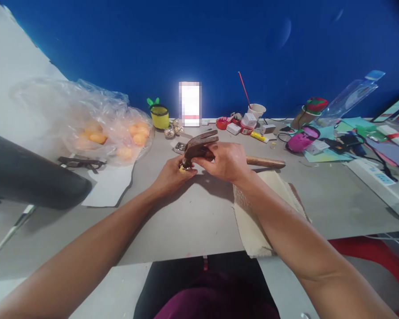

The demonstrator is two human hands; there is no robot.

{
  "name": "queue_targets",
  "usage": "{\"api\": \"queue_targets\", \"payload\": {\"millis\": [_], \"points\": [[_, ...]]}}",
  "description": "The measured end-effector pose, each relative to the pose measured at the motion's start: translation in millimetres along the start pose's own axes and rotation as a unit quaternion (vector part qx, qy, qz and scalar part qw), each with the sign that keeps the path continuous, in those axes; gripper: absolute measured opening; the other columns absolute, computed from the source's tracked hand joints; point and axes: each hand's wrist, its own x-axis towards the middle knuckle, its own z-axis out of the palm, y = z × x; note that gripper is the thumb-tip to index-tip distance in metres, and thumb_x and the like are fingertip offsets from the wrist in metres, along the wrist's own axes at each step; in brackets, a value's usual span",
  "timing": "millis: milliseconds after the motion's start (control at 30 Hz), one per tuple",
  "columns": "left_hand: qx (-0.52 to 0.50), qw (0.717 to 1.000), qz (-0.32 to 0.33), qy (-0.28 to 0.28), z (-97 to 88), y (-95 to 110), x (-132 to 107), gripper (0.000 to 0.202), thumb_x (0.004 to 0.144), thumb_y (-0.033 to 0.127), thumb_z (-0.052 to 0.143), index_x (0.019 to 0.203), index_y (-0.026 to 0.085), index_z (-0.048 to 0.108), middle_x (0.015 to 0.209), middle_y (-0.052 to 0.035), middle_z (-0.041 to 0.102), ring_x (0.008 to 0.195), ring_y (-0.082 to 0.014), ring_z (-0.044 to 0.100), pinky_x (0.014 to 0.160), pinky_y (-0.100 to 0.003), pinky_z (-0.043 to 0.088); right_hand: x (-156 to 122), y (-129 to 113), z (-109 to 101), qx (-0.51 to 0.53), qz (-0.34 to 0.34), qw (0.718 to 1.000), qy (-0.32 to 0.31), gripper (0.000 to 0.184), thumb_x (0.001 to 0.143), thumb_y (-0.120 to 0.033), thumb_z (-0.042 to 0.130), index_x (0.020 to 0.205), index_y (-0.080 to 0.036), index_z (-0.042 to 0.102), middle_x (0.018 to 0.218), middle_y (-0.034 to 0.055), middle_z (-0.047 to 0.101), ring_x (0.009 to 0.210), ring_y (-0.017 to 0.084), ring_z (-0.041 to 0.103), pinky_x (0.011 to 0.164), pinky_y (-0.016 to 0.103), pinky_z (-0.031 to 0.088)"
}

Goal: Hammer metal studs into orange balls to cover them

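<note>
My right hand is closed round the neck of a claw hammer, just behind its rusty brown head; the wooden handle sticks out to the right. The hammer's face points down at a small yellowish object on the grey table. My left hand pinches that small object between its fingertips, right under the hammer head. What the object is cannot be made out.
A clear plastic bag of oranges lies at left, with spectacles and white paper before it. A beige cloth lies under my right forearm. A yellow cup, paper cup, small boxes, a power strip and coloured papers crowd the back right.
</note>
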Motion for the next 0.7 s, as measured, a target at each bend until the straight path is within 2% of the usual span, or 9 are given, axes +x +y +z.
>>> {"api": "queue_targets", "payload": {"millis": [233,367,567,700], "points": [[-0.054,0.999,0.006,-0.008,-3.0,-3.1,0.9,0.022,0.076,0.027,0.067,0.095,0.021,0.059,0.06,0.0057,0.057,0.049,-0.0131,0.053,0.052,-0.027,0.041,-0.7,0.3,0.4,0.001,-0.009,1.0,0.001,0.045,0.093,-0.062,0.06,0.096,-0.02,0.076,0.089,0.0077,0.077,0.084,0.022,0.069,0.072,0.03,0.041],[-0.092,0.996,-0.01,-0.001,-0.8,-2.2,0.9,0.022,0.077,0.03,0.069,0.091,0.021,0.055,0.064,0.0047,0.06,0.044,-0.0108,0.051,0.05,-0.027,0.04,-0.4,0.7,-1.1,-0.01,0.008,1.0,0.019,0.047,0.094,-0.062,0.059,0.099,-0.02,0.077,0.091,0.0085,0.078,0.085,0.023,0.07,0.073,0.031,0.042],[-0.09,0.996,-0.022,0.001,2.6,-1.0,0.0,0.027,0.073,0.031,0.072,0.093,0.021,0.058,0.063,0.0051,0.06,0.044,-0.0102,0.048,0.047,-0.027,0.039,-0.3,0.1,-3.7,-0.016,0.025,1.0,-0.006,0.048,0.094,-0.063,0.057,0.102,-0.021,0.077,0.092,0.0083,0.078,0.086,0.023,0.07,0.073,0.031,0.043],[-0.054,0.998,-0.021,0.022,2.7,-3.3,0.8,0.027,0.073,0.036,0.073,0.089,0.02,0.057,0.065,0.0043,0.059,0.053,-0.0111,0.05,0.051,-0.025,0.039,-1.0,-1.0,-5.5,-0.02,0.03,0.999,0.013,0.05,0.096,-0.064,0.055,0.104,-0.02,0.077,0.095,0.0095,0.078,0.089,0.024,0.07,0.075,0.032,0.043]]}}
